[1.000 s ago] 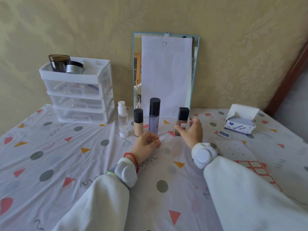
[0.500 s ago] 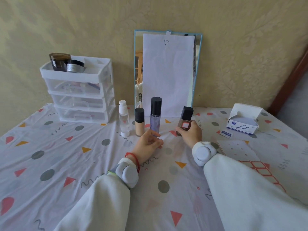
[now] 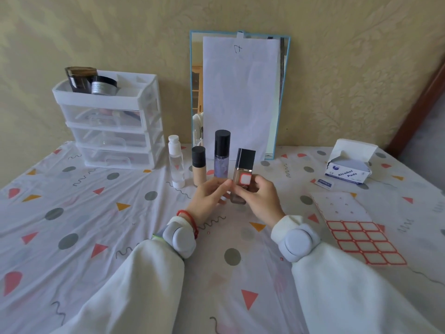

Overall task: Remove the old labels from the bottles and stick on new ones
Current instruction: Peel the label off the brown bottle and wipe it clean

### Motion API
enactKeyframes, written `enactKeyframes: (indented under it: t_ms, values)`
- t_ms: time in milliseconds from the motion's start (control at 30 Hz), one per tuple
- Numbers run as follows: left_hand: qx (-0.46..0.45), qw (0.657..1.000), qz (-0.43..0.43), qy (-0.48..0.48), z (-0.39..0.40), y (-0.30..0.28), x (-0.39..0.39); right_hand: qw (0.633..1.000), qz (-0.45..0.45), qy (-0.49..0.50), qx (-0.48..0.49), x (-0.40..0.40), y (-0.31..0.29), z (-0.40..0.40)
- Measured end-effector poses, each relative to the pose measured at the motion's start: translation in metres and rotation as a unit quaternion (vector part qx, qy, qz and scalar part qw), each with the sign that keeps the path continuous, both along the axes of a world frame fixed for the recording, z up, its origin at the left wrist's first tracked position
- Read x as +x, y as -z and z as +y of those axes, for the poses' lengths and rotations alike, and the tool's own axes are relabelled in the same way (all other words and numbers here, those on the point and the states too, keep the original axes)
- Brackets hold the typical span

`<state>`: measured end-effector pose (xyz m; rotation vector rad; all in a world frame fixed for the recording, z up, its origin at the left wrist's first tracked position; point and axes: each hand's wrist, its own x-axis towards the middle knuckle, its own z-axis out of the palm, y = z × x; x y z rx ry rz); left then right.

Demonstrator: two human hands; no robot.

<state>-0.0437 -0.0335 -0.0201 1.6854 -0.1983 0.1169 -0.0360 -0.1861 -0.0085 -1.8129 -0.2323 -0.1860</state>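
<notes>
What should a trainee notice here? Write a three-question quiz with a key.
1. True or false: the right hand holds the square-capped bottle.
2. Which stands nearest the drawer unit? A white-capped clear bottle; B purple bottle; C beige bottle.
3. Fill in: the label sheet lies nearer the person than the ___ pads box.

Key: 1 true; 2 A; 3 alcohol.

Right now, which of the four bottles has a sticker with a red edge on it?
The square brown bottle with the black cap, held in both hands. The clear, beige and purple bottles standing behind it show no sticker.
</notes>
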Motion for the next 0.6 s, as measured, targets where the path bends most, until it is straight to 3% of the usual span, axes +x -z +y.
enactKeyframes:
  t_ms: [300, 600]
  values:
    - [-0.064, 0.997, 0.032, 0.032, 0.001, 0.001, 0.000, 0.999, -0.017, -0.035, -0.029, -0.005, 0.014, 0.001]
    - [-0.116, 0.991, 0.044, 0.045, 0.003, -0.005, -0.003, 0.994, -0.007, -0.104, 0.044, -0.010, 0.012, 0.005]
